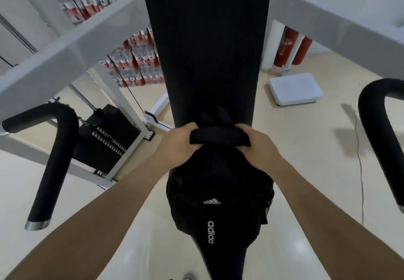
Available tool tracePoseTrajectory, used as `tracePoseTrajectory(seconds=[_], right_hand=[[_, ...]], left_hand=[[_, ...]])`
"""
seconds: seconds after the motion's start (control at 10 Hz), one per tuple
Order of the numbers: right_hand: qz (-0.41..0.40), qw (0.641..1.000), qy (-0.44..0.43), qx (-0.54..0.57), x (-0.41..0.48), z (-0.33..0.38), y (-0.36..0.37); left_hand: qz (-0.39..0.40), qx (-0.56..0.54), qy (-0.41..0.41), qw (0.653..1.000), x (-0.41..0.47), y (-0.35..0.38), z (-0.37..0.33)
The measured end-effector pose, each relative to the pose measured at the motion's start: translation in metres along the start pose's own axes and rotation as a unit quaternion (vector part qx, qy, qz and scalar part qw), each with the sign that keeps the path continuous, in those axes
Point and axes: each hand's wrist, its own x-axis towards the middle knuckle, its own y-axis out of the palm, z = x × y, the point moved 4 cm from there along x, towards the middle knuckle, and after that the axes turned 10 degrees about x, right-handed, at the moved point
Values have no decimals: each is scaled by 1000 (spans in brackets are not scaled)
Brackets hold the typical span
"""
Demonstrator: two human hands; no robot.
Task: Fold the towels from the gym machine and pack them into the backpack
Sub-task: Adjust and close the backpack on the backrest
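Observation:
A black backpack with a white logo sits on the gym machine's seat, against the tall black back pad. At its top opening lies a folded black towel. My left hand grips the towel's left end. My right hand grips its right end. Both hands hold the towel right at the mouth of the backpack. How far the towel reaches into the bag is hidden.
Black padded machine handles stand at the left and right. A black weight stack sits behind the left handle. On the beige floor lies a white scale. Packs of water bottles are stacked at the back.

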Motion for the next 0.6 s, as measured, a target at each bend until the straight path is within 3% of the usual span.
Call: tracePoseTrajectory(seconds=[0.1,0.2,0.3,0.4,0.5,0.6], right_hand=[[-85,985,42,-143,0,-18,22],[-49,987,-77,-132,-20,-24,56],[87,987,-52,-128,-32,-51,90],[145,985,43,-81,-25,-70,91],[117,992,27,-25,-17,-50,57],[6,997,-34,68,-35,8,-4]], left_hand=[[-55,-10,-41,998,16,40,16],[-90,85,19,992,4,70,24],[70,104,19,992,-8,98,37],[110,-32,-70,991,-21,90,53],[1,-215,-110,970,-41,28,38],[-170,-367,-93,910,-95,-72,23]])
